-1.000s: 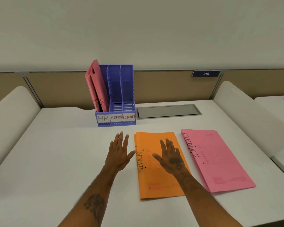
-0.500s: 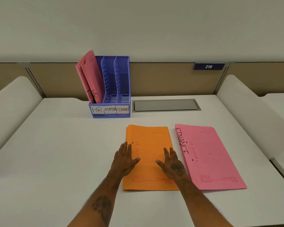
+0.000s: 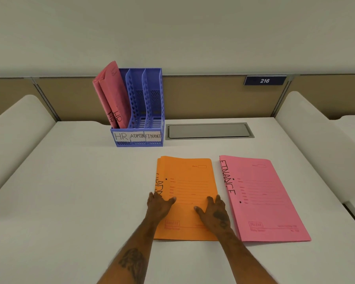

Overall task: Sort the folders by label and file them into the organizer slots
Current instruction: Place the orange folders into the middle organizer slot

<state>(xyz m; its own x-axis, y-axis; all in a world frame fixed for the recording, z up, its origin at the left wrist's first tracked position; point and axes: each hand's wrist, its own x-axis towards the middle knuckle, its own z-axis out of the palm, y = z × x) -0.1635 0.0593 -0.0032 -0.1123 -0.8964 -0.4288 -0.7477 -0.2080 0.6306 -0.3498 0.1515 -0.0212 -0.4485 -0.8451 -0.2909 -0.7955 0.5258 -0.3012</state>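
Desk: white desk [image 3: 70, 191] against a tan partition [image 3: 203, 97], with a grey hatch cover [image 3: 208, 130] set into the top and a blue plate reading 216 [image 3: 264, 80] on the partition.
Organizer: blue three-slot organizer [image 3: 152, 103] at the back of the desk, labelled HR, ADMIN, FINANCE from left to right.
HR slot: two red folders [image 3: 113, 95] marked HR stand in it, leaning left.
ADMIN and FINANCE slots: no folders visible in them.
Orange folders: orange stack [image 3: 188, 181] flat on the desk in front of the organizer, ADMIN lettering along its left edge, partly covered.
Pink folders: pink stack [image 3: 262, 197] marked FINANCE, flat, just right of the orange stack.
Left hand: left hand [image 3: 158, 206] at the orange stack's left edge, fingers curled over the edge, thumb on top.
Right hand: right hand [image 3: 215, 212] at the stack's right edge, fingers bent down along it, thumb on top.
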